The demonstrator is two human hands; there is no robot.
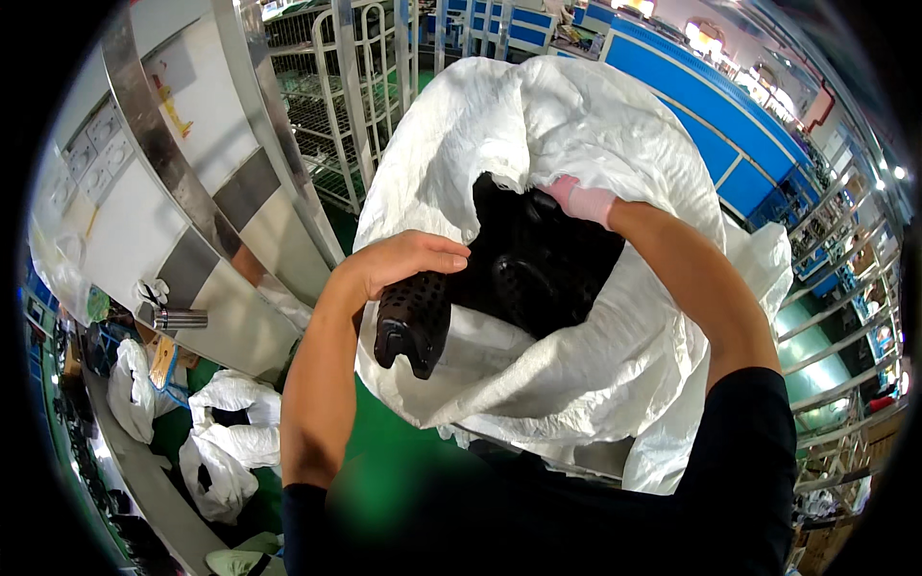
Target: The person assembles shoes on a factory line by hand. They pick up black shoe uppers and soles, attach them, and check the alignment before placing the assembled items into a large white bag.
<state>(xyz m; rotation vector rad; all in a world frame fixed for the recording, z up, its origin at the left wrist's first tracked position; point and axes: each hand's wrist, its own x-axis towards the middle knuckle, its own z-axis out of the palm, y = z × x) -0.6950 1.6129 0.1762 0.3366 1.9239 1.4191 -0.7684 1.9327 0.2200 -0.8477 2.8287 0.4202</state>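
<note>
A large white woven sack [595, 115] stands before me, its mouth spread wide. Dark inside, it holds several black perforated clogs [526, 283]; the deeper ones are hard to make out. At the sack's left rim my bare left hand [413, 257] is closed on a black perforated clog [413, 322], which hangs tilted with its notched end down. My right hand [581, 200], in a pink and white glove, reaches in at the far side of the opening, close under the sack's folded edge. Its fingers are mostly hidden in the dark.
A metal frame post [279, 115] and a wire rack [317, 106] rise at the far left. Smaller white sacks [230, 432] lie on the green floor at lower left. A steel flask [180, 318] sits near the wall panel. Behind the sack runs a blue bench [691, 106].
</note>
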